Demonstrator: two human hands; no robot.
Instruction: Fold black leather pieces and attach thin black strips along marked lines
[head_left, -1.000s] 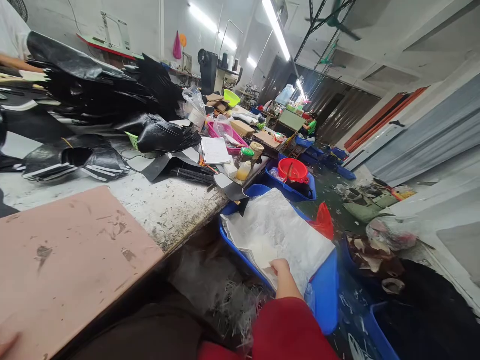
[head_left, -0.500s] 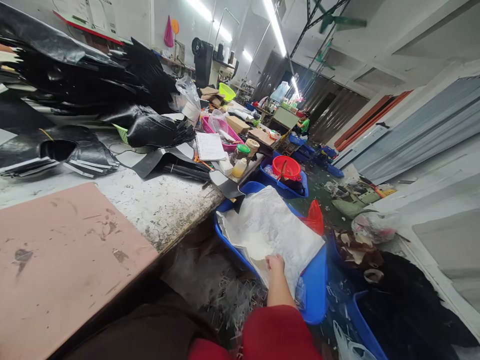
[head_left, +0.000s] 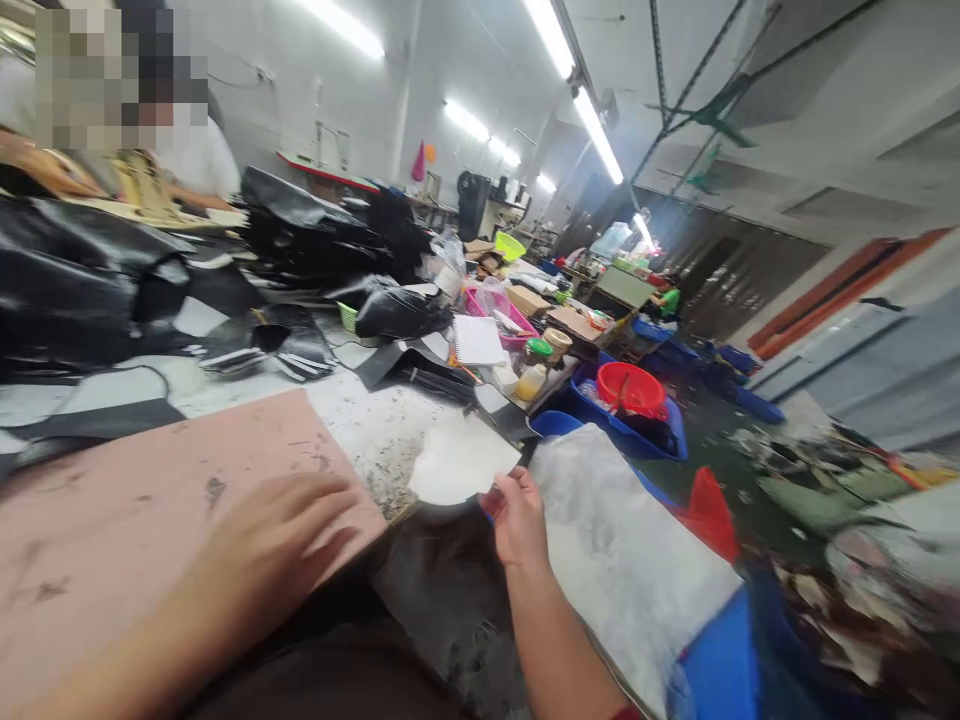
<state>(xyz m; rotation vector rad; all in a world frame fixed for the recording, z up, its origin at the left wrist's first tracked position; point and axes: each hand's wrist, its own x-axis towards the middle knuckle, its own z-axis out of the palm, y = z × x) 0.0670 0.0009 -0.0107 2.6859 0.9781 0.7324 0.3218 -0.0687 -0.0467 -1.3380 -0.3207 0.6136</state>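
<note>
My right hand point(head_left: 517, 510) pinches the edge of a flat white cut piece point(head_left: 457, 462), which I hold up at the table's edge. Over the pink mat point(head_left: 247, 440), my left hand point(head_left: 289, 530) hovers with its fingers stretched out and nothing in them; motion blurs it a little. To the right of my right arm, a large pale sheet point(head_left: 600, 510) lies across a blue bin point(head_left: 720, 650). Black leather-like pieces with white edges point(head_left: 292, 350) lie on the table beyond the mat.
A notebook point(head_left: 478, 341), a jar with a green lid point(head_left: 537, 348) and a pink basket point(head_left: 517, 335) crowd the table's far part. A red basin point(head_left: 631, 388) sits in another blue bin. Across the table, a person point(head_left: 199, 150) is beside a machine.
My right hand has lifted off the pale sheet and moved left to the table's edge with the white piece. My left hand has come into view, and the view has swung left.
</note>
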